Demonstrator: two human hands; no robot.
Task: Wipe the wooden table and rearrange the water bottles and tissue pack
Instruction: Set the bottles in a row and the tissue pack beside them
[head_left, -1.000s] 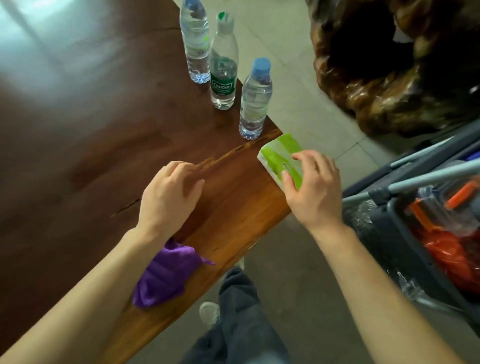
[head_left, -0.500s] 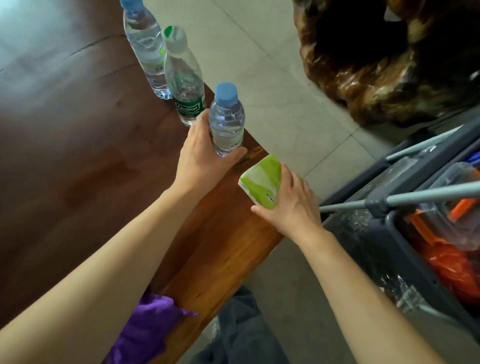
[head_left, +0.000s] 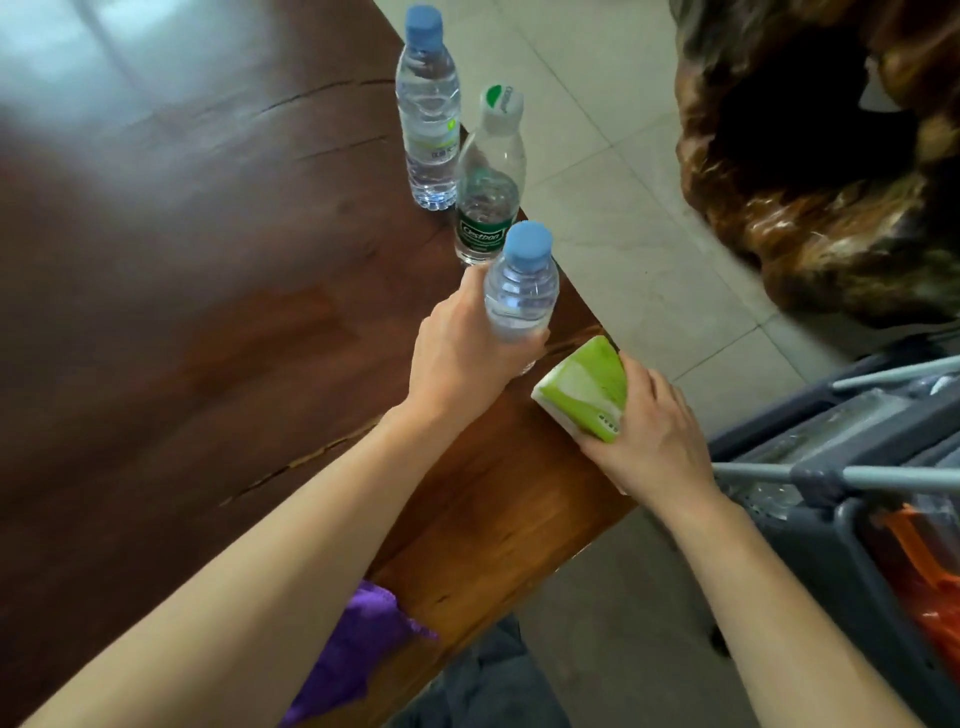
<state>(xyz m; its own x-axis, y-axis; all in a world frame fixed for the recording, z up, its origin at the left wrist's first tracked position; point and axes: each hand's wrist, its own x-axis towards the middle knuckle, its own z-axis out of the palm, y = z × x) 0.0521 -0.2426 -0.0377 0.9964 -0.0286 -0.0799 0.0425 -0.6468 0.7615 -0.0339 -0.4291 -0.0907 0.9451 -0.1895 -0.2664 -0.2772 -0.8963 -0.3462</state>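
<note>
Three water bottles stand in a row along the right edge of the dark wooden table (head_left: 182, 270). My left hand (head_left: 462, 348) grips the nearest blue-capped bottle (head_left: 519, 291) around its lower half. Behind it stand a green-labelled bottle (head_left: 488, 192) with a white cap and a far blue-capped bottle (head_left: 428, 114). My right hand (head_left: 654, 436) holds the green and white tissue pack (head_left: 584, 392), tilted up at the table's corner. A purple cloth (head_left: 358, 644) lies on the near table edge, partly hidden under my left forearm.
A grey cleaning cart (head_left: 852, 493) with metal handles and orange bags stands right of the table. A large carved wooden root piece (head_left: 821, 156) sits on the tiled floor at the upper right. My trouser leg shows below the table's edge.
My left hand left the cloth area, reached forward and closed around the nearest bottle. My right hand tipped the tissue pack up off the table corner.
</note>
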